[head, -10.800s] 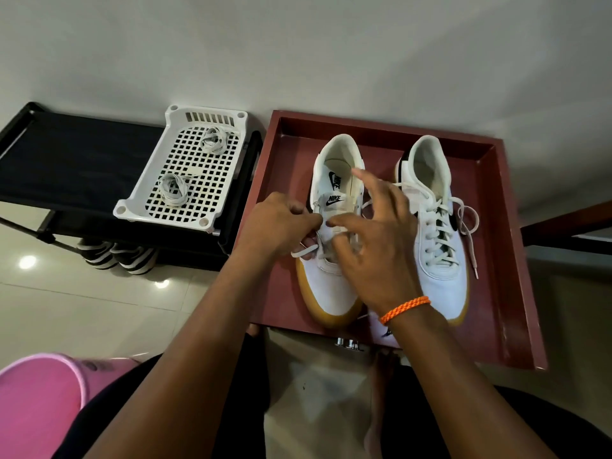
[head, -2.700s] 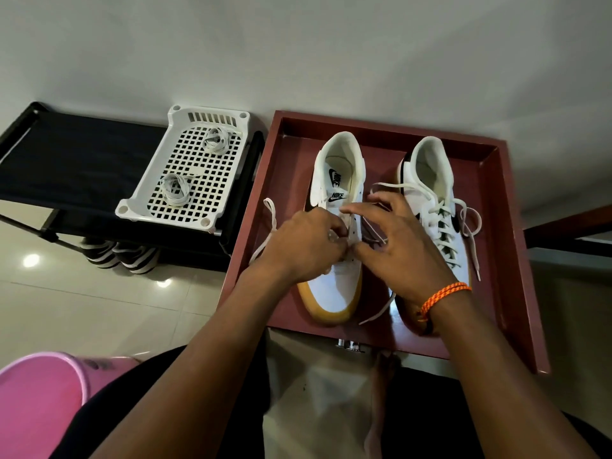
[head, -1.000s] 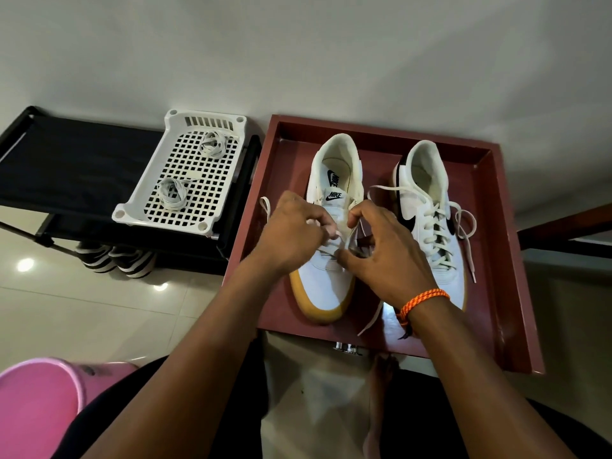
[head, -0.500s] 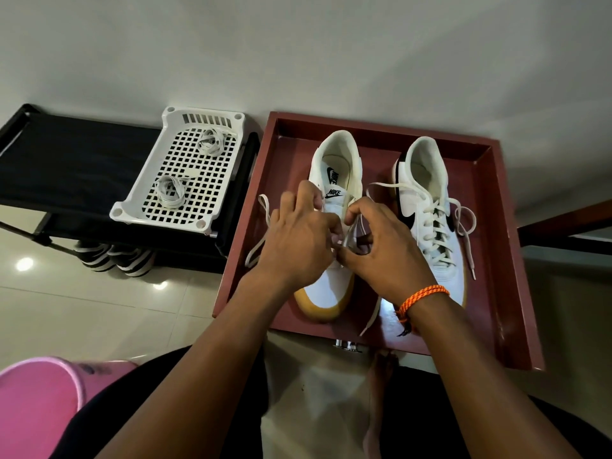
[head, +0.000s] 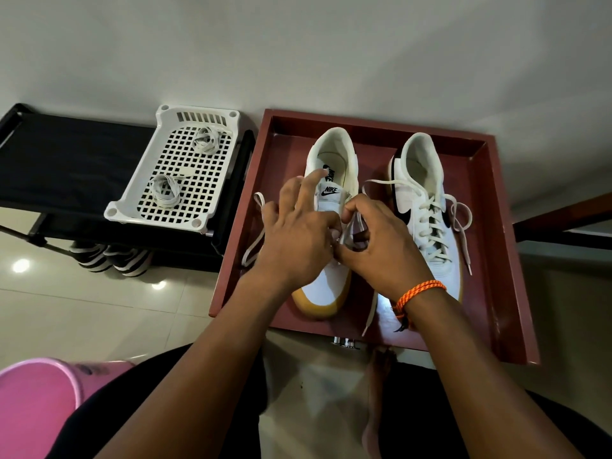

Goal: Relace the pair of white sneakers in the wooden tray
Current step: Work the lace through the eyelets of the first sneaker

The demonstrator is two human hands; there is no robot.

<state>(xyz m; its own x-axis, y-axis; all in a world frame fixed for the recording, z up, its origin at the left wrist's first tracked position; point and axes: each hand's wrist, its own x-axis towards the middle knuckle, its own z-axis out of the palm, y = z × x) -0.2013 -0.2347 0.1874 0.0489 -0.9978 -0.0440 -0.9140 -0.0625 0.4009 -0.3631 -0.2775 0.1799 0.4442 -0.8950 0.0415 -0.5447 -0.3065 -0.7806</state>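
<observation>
A white plastic basket (head: 172,173) holding two coiled laces sits on a black rack (head: 66,160); pink bucket (head: 36,405) nearby.

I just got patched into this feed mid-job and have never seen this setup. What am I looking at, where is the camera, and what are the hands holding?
There is no machine: a person works with bare hands, filmed by one camera worn on the head, looking down. A wooden tray holds two white sneakers. The right sneaker is laced. Both hands work over the left sneaker: the left hand and the right hand pinch its white lace at the eyelets. Beside the tray, a white basket holds two lace bundles.
</observation>
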